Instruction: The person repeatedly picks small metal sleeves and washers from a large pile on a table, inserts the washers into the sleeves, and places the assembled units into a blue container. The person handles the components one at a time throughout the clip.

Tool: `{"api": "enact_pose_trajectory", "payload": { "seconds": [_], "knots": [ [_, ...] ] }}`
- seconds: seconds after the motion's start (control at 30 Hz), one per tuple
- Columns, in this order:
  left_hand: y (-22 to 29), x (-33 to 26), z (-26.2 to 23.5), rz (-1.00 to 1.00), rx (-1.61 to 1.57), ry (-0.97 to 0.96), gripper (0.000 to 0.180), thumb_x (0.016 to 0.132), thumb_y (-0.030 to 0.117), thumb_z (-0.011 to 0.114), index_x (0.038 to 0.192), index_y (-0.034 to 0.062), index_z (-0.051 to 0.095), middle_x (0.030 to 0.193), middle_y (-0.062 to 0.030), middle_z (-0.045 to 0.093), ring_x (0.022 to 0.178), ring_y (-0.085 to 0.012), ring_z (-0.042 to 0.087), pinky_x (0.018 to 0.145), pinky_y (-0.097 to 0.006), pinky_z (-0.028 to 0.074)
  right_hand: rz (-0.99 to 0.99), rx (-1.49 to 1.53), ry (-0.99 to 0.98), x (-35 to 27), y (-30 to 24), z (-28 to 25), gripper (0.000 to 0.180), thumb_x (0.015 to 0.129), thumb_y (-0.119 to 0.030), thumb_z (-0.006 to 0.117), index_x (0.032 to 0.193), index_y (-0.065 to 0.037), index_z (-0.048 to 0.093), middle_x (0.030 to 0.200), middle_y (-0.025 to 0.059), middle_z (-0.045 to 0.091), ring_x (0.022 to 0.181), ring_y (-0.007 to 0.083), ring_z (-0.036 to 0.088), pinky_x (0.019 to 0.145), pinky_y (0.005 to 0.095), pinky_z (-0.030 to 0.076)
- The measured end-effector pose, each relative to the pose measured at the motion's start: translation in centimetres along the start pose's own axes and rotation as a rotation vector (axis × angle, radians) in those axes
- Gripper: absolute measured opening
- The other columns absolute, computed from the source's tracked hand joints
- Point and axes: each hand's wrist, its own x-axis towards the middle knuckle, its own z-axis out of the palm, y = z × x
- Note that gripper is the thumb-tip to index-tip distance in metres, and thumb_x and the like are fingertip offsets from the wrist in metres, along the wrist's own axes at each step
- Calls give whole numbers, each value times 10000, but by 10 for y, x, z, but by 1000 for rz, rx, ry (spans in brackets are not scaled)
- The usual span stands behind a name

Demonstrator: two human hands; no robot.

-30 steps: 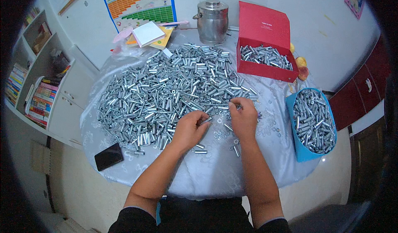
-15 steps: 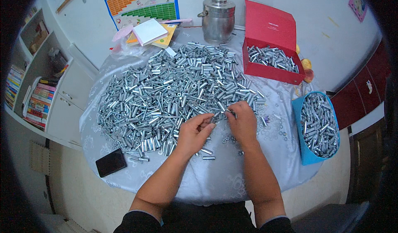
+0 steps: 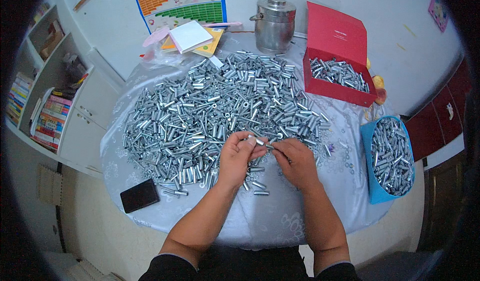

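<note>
My left hand (image 3: 237,157) pinches a short, shiny metal sleeve (image 3: 259,142) between thumb and fingers, above the near edge of a wide heap of metal sleeves (image 3: 200,116). Close to it on the right, my right hand (image 3: 297,163) has its thumb and fingertips closed on a slim metal piece (image 3: 270,146), which meets or nearly touches the sleeve's end. Whether the two are joined is too small to tell. Several loose sleeves (image 3: 261,193) lie on the cloth below my hands, and small rings (image 3: 348,165) are scattered to the right.
A blue bin (image 3: 367,156) full of metal parts stands at the right table edge. Behind it, an open red box (image 3: 340,97) holds more. A steel pot (image 3: 275,28), notebooks (image 3: 191,37) and a black phone (image 3: 140,196) rest on the silvery tablecloth (image 3: 200,218).
Both hands have lifted off the heap and come together; the sleeve now shows in my left fingers, the slim piece in my right. The whole view has shifted slightly.
</note>
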Motion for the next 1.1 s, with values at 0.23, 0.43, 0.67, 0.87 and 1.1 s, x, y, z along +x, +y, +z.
{"api": "enact_pose_trajectory", "payload": {
  "seconds": [0.23,0.43,0.67,0.87,1.1],
  "knots": [
    [-2,-1,1,12,17,-16,180,952,114,532,1092,12,486,1061,-213,645,922,-245,665,824,-349,566,-7,12,7,-2,-1,1,165,817,-82,665,976,-43,666,896,121,640,806,287,627,722,371,507],
    [-3,-2,2,104,30,-30,198,946,80,534,1125,-1,504,1036,-159,649,907,-223,660,809,-326,565,56,69,64,-2,0,2,159,803,-37,657,961,-33,665,871,126,636,783,284,630,704,360,508],
    [-8,-4,-1,198,226,-16,190,958,89,521,1106,-23,563,1025,-119,630,901,-198,651,791,-317,567,127,179,127,2,-5,-5,117,819,-28,645,933,-15,661,826,118,624,726,243,617,651,329,488],
    [5,-3,3,126,22,23,204,975,105,487,1127,-17,549,1038,-118,612,939,-221,652,785,-321,571,137,202,100,-1,0,-5,111,835,-24,627,941,-7,653,825,107,606,710,216,601,640,312,475],
    [-5,-6,0,188,269,-96,268,963,61,494,1214,-13,547,1046,-104,604,959,-207,640,780,-321,575,273,470,246,-4,5,4,125,846,-17,608,964,-5,650,874,104,606,741,178,605,678,292,485]
  ]
}}
